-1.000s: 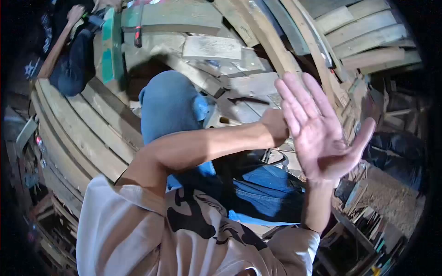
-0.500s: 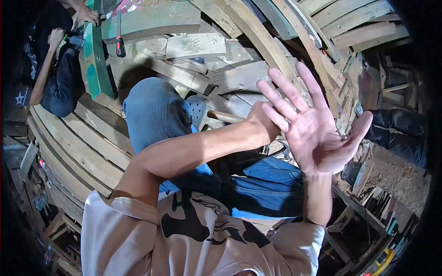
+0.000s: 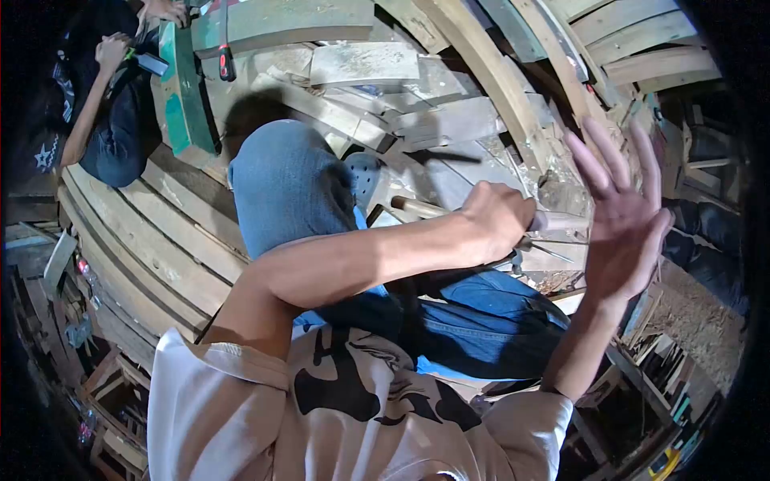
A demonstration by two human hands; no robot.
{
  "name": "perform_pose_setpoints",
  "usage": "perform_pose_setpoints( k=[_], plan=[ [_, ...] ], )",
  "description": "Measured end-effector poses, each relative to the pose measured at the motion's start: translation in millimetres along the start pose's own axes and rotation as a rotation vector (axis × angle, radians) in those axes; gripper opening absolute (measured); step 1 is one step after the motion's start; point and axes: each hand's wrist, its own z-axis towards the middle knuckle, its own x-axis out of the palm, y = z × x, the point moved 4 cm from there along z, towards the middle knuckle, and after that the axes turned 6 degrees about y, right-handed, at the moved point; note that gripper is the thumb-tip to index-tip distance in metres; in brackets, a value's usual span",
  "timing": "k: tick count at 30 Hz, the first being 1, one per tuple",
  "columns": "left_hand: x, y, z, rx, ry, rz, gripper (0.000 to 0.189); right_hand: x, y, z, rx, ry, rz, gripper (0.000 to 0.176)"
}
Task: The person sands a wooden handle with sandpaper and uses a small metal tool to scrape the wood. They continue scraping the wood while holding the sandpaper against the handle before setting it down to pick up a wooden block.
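Observation:
My left hand [image 3: 499, 218] is a closed fist in front of my bent lap. Its knuckles meet a pale, blurred finger-like shape, apparently the little finger of my right hand; whether it is gripped cannot be seen. My right hand [image 3: 624, 220] is raised beside it, fingers spread and palm towards me. Behind my left wrist a wooden handle [image 3: 415, 208] shows, partly hidden by the forearm. Thin metal pieces [image 3: 549, 247] stick out just below the fist.
Boards [image 3: 365, 64] and curved timbers [image 3: 481, 72] lie ahead. A red-and-black-handled tool [image 3: 227, 64] rests on one board. At upper left, a co-worker's hand [image 3: 112, 52] is beside a green-painted beam [image 3: 183, 104]. Another person's dark-trousered legs [image 3: 706, 240] are at right.
Both my hands have moved right, with the right palm turned more sideways and blurred. The fist now shows apart from the right palm. The whole view has shifted slightly.

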Motion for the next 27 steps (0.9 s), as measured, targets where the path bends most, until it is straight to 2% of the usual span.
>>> perform_pose_setpoints(
  k=[1,2,3,6,7,8,9,11,12,13,15,16,17,20,23,25,27],
  plan=[
    [0.3,-1.4,1.9,-0.007,0.057,0.007,0.028,-3.4,3.3,-0.6,-0.075,-0.013,-0.27,0.073],
    [2.8,1.0,2.6,-0.029,0.009,-0.092,0.029,-14.5,6.0,-2.1,-0.138,-0.009,-0.393,0.058],
    [-1.2,-0.4,2.2,-0.049,-0.014,-0.126,0.028,-14.0,8.8,-4.3,-0.118,-0.104,-0.416,0.049],
    [-12.8,-3.1,4.9,-0.056,0.049,-0.046,0.027,-22.8,14.2,-11.5,-0.113,-0.207,-0.594,0.043],
    [-14.8,-3.8,5.7,-0.057,0.064,0.038,0.028,-26.1,15.3,-13.0,-0.145,-0.191,-0.636,0.043],
    [-2.6,2.9,12.7,-0.222,0.088,-0.207,0.032,-26.9,16.7,-15.0,-0.161,-0.19,-0.678,0.043],
    [-2.8,0.8,4.6,-0.109,-0.015,-0.263,0.033,-26.7,17.4,-17.9,-0.177,-0.19,-0.721,0.044],
    [8.9,-9.2,4.0,-0.05,0.142,0.336,0.032,-24.2,15.3,-22.8,-0.147,-0.181,-0.729,0.045],
    [17.8,-8.3,3.1,-0.052,0.257,0.27,0.027,-24.5,12.1,-25.1,-0.13,-0.168,-0.735,0.046],
    [12.7,-11.4,-5.8,0.021,-0.048,0.187,0.023,-25.0,8.6,-27.4,-0.111,-0.154,-0.742,0.047],
    [28.9,-14.4,1.4,-0.014,0.251,0.336,0.026,-22.6,0.7,-32.8,-0.074,-0.116,-0.758,0.048],
    [21.9,-16.5,-4.4,0.024,0.251,0.294,0.03,-21.2,-3.3,-35.0,-0.053,-0.082,-0.779,0.049],
    [16.8,-18.0,-4.9,0.016,0.364,0.219,0.029,-18.7,-6.7,-36.3,-0.04,-0.08,-0.776,0.049],
    [33.4,-21.7,-11.5,0.126,0.314,0.312,0.029,-4.3,-14.6,-37.4,0.045,-0.028,-0.811,0.053],
    [44.0,-21.9,-9.6,0.036,0.366,0.285,0.033,-2.9,-18.1,-37.9,0.085,0.011,-0.859,0.049],
    [34.8,-19.2,-9.4,0.075,0.209,0.289,0.028,-3.9,-21.2,-37.4,0.082,0.038,-0.859,0.05],
    [18.2,-14.2,-8.3,0.048,0.387,0.347,0.015,1.1,-20.2,-36.8,0.093,0.047,-0.906,0.049]
  ],
)
